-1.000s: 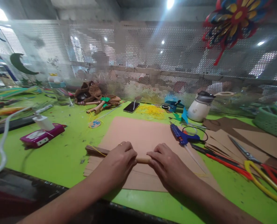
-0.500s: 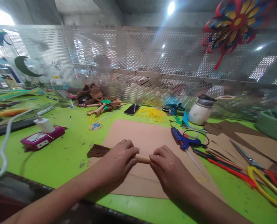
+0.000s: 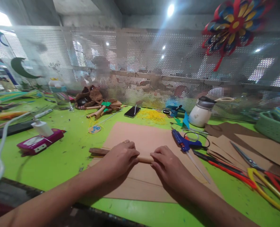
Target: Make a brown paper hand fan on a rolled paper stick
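Observation:
My left hand (image 3: 120, 159) and my right hand (image 3: 168, 166) lie side by side on a tan rolled tube (image 3: 145, 159), fingers curled over it and pressing it onto the light brown sheet (image 3: 144, 138). Only a short stretch of the tube shows between the hands. From under my left hand a dark brown fringed end (image 3: 97, 151) sticks out to the left. A blue glue gun (image 3: 182, 142) lies just right of the sheet, its nozzle pointing toward my right hand.
The green table (image 3: 66, 154) holds a pink box with a white charger (image 3: 39, 142), a phone (image 3: 132, 111), yellow shreds (image 3: 152, 115), a white jar (image 3: 200, 112), brown cardboard pieces (image 3: 253, 138), scissors and coloured strips (image 3: 260, 173), and a green basket (image 3: 274, 127). A perforated screen (image 3: 140, 63) stands behind.
The hands have stayed on the tube and rolled it slightly; the fringed end on the left looked fanned out half a second ago and now lies flat again.

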Available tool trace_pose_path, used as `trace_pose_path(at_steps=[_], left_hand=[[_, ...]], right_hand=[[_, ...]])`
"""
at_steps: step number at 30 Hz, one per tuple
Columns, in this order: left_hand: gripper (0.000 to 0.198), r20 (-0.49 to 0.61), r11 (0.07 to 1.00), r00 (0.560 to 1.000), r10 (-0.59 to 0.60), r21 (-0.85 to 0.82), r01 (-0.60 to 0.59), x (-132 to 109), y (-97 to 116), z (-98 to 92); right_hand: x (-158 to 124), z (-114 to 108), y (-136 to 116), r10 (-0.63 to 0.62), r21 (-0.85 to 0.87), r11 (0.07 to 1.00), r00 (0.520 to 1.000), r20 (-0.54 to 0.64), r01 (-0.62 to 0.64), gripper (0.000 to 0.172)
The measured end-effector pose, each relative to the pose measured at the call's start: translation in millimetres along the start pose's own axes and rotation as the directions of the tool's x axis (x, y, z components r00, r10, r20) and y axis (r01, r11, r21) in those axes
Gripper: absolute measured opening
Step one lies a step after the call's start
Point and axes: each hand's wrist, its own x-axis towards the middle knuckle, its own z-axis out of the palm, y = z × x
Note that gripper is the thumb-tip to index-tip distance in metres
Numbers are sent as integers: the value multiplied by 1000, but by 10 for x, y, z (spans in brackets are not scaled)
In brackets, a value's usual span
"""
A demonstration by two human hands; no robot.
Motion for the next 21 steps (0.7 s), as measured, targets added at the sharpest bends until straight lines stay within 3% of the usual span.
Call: trace_pose_path(at_steps=[4, 11, 17, 21], left_hand=[[31, -16, 999, 1000, -9, -41, 8, -18, 10, -22], [34, 18, 998, 999, 32, -55, -31, 75, -124, 16], [17, -20, 996, 1000, 11, -86, -13, 138, -174, 33], [20, 34, 996, 997, 67, -61, -65, 193, -194, 64]], right_hand=[[-34, -19, 31, -1, 31, 1000, 998, -68, 3, 21], [22, 24, 26, -45, -63, 997, 999, -27, 43, 14], [47, 52, 46, -23, -133, 991, 1000, -10, 22, 13], [51, 56, 33, -9, -196, 981, 1000, 8, 10, 14]])
